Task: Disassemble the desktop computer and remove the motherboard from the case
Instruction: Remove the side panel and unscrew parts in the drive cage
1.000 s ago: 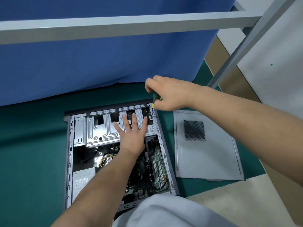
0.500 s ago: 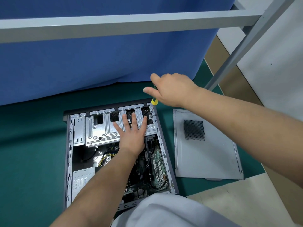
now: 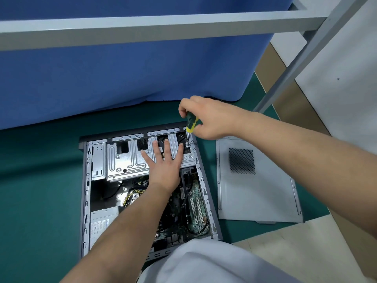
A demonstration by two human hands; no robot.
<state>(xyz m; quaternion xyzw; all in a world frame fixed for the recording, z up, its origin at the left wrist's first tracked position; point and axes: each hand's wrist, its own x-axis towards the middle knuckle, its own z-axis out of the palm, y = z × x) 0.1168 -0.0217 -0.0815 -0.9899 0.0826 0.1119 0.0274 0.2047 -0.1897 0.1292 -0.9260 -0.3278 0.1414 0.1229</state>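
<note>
An open grey computer case [image 3: 86, 201] lies flat on a green mat. Inside, a silver drive cage [image 3: 126, 160] spans the far end, and the green motherboard [image 3: 195, 209] shows at the near right, partly hidden by my left forearm. My left hand [image 3: 165, 162] lies flat, fingers spread, on the drive cage. My right hand [image 3: 208, 117] grips a green and yellow screwdriver [image 3: 191, 123]. Its tip stands on a screw [image 3: 187, 144] at the far right corner of the cage.
The removed side panel [image 3: 265, 193] lies on the mat just right of the case. A power supply [image 3: 102, 221] sits in the near left of the case. A blue cloth [image 3: 122, 74] hangs behind, under a grey metal frame [image 3: 163, 25]. White clothing [image 3: 204, 262] fills the bottom edge.
My right hand has turned on the screwdriver, so its green and yellow handle shows more now. The left hand stays flat on the drive cage.
</note>
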